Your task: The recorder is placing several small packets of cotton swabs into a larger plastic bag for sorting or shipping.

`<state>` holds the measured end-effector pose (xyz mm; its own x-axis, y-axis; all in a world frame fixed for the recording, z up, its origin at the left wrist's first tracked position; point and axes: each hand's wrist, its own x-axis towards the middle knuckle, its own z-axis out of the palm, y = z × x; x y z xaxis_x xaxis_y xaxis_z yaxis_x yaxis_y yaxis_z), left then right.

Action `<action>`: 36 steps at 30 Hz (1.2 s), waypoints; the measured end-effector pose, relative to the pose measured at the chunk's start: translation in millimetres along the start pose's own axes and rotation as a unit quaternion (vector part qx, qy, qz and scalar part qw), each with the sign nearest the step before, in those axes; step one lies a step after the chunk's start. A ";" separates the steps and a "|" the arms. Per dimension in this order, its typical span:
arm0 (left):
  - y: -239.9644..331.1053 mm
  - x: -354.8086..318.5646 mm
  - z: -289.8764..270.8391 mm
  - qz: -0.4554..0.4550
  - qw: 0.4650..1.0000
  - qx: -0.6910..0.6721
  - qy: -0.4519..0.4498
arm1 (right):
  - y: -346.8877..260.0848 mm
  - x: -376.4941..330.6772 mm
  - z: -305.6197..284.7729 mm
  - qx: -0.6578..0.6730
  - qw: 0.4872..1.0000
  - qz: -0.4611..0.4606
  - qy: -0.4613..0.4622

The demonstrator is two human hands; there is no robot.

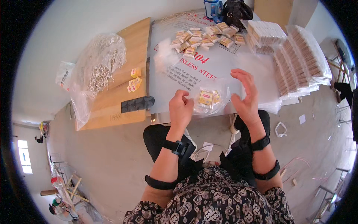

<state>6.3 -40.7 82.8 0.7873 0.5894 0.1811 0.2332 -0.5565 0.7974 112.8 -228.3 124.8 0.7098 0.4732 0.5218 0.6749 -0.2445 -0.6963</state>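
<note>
While the 2 hands flank it, the clear bag (213, 107) lies near the front edge of the table (162, 108), with at least 1 yellow-labelled swab packet (205, 97) showing through the film. The right hand (246, 98) is off the bag, thumb and fingers spread wide; the left hand (181, 109) has its fingers curled beside the bag's left edge, and I cannot tell whether they pinch the film. I would expect the bag to be light, limp and slippery, best held by a loose edge between thumb and fingertip. The packet looks light but firmer; gripping its long sides should spare the swab sticks, which could bend if squeezed hard.
</note>
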 end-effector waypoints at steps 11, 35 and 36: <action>28.1 1.9 0.2 0.045 0.991 -0.125 -0.023 | 11.6 10.1 70.4 -0.227 0.913 0.032 -0.336; 39.1 17.7 -8.3 0.041 0.973 -0.202 -0.101 | 75.6 -6.7 124.7 0.080 0.939 0.032 -0.332; 34.4 17.9 -11.2 0.032 0.959 -0.253 -0.121 | 71.2 -6.8 124.5 0.083 0.939 0.031 -0.333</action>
<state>22.0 -42.7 119.9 0.9144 0.3767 0.1484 -0.0785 -0.1946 0.9777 130.9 -143.5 10.3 0.4260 0.9001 0.0917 0.5554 -0.1801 -0.8119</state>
